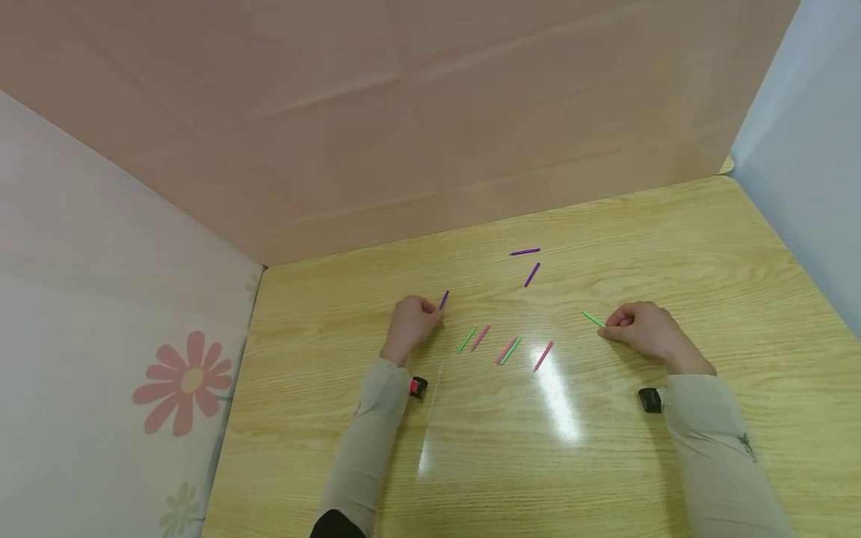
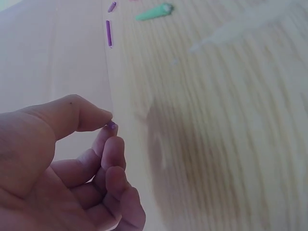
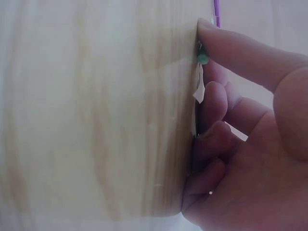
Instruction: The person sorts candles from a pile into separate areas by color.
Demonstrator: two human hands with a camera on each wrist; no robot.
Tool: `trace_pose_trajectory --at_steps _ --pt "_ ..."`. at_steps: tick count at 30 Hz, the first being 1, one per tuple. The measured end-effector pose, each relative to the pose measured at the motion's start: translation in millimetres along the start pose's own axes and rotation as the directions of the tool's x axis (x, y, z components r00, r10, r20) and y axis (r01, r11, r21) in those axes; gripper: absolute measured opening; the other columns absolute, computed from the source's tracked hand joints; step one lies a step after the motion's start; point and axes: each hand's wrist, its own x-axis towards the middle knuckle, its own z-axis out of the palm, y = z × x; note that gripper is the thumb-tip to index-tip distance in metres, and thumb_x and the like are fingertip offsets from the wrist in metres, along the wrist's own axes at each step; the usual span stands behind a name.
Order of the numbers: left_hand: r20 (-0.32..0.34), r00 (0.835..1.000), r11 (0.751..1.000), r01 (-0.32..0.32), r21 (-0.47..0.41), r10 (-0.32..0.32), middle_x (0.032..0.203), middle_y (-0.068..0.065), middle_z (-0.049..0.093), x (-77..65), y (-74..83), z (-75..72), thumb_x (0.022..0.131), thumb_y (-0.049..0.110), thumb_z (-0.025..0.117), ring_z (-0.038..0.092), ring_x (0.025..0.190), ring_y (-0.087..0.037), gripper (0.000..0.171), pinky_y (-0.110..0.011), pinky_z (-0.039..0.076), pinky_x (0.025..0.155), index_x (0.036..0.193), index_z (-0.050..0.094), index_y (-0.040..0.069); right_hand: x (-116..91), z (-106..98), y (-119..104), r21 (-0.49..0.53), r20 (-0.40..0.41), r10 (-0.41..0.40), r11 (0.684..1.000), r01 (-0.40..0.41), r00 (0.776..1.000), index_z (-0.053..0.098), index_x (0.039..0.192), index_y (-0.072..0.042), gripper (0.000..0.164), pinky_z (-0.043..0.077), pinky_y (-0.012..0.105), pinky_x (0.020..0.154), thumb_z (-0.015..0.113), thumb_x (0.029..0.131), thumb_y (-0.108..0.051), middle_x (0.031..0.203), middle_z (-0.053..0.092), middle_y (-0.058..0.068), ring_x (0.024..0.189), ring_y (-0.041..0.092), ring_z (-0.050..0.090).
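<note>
My left hand (image 1: pixel 413 323) pinches a short, thin purple stick (image 1: pixel 444 300) between thumb and index finger, just over the table. In the left wrist view only the end of that purple stick (image 2: pixel 112 125) shows at the fingertips, the rest being hidden. On the right, my right hand (image 1: pixel 644 329) pinches a thin green stick (image 1: pixel 593 319) by one end, its other end pointing left and away. The right wrist view has the green stick's end (image 3: pixel 202 58) under the thumb, with the fingers low at the tabletop.
Between the hands lie three pink sticks (image 1: pixel 543 356) and two green sticks (image 1: pixel 467 340), one green touching or close beside a pink. Two purple sticks (image 1: pixel 525 252) lie farther back on the wooden table (image 1: pixel 323 321). A brown sheet (image 1: pixel 417 119) rises behind; a flowered wall (image 1: pixel 101 299) stands left.
</note>
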Motion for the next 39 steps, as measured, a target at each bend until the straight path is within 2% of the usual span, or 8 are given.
trace_pose_trajectory --at_steps 6,11,18,27,39 --pt "0.009 0.998 0.998 -0.057 -0.031 0.057 0.089 -0.008 0.070 0.8 8.9 -0.3 0.088 0.023 0.065 0.059 0.073 -0.018 0.020 -0.026 0.046 0.062 0.093 0.071 0.005 0.1 0.9 0.1 -0.003 -0.010 -0.004 1.000 0.004 1.000 0.065 0.091 -0.002 0.033 0.038 0.029 0.065 0.068 0.088 -0.034 0.082 0.063 0.005 0.074 0.017 0.051" --pt "0.004 0.996 0.996 -0.086 -0.020 0.086 0.091 -0.007 0.070 2.2 18.0 0.7 0.089 0.024 0.064 0.061 0.077 -0.018 0.020 -0.028 0.048 0.066 0.093 0.072 0.006 0.0 0.6 1.2 -0.001 -0.010 -0.004 1.000 0.004 1.000 0.065 0.092 -0.002 0.033 0.038 0.029 0.065 0.068 0.088 -0.035 0.083 0.063 0.006 0.074 0.017 0.051" --pt "0.014 0.996 0.996 -0.087 -0.032 0.088 0.092 -0.006 0.069 3.8 29.4 2.2 0.090 0.024 0.064 0.059 0.077 -0.017 0.020 -0.027 0.047 0.065 0.095 0.071 0.006 -0.3 0.9 0.7 -0.005 -0.002 -0.009 1.000 0.009 1.000 0.065 0.092 -0.002 0.033 0.038 0.029 0.065 0.067 0.089 -0.035 0.084 0.063 0.005 0.074 0.017 0.052" --pt "0.042 0.993 0.993 -0.104 -0.051 0.106 0.094 -0.006 0.069 12.9 42.4 8.6 0.091 0.026 0.063 0.059 0.080 -0.017 0.022 -0.026 0.048 0.067 0.096 0.071 0.007 -0.6 -0.4 -2.3 -0.006 -0.002 -0.001 1.000 0.001 1.000 0.065 0.092 -0.003 0.032 0.038 0.029 0.066 0.068 0.089 -0.034 0.084 0.063 0.006 0.074 0.017 0.051" --pt "0.028 0.990 0.989 -0.136 -0.063 0.138 0.094 -0.004 0.070 19.8 57.0 21.6 0.090 0.025 0.064 0.060 0.079 -0.015 0.020 -0.025 0.049 0.067 0.095 0.072 0.008 -1.5 -0.3 -2.2 -0.004 0.001 -0.004 1.000 0.004 1.000 0.065 0.091 -0.003 0.032 0.038 0.029 0.065 0.067 0.089 -0.035 0.084 0.063 0.005 0.074 0.017 0.051"
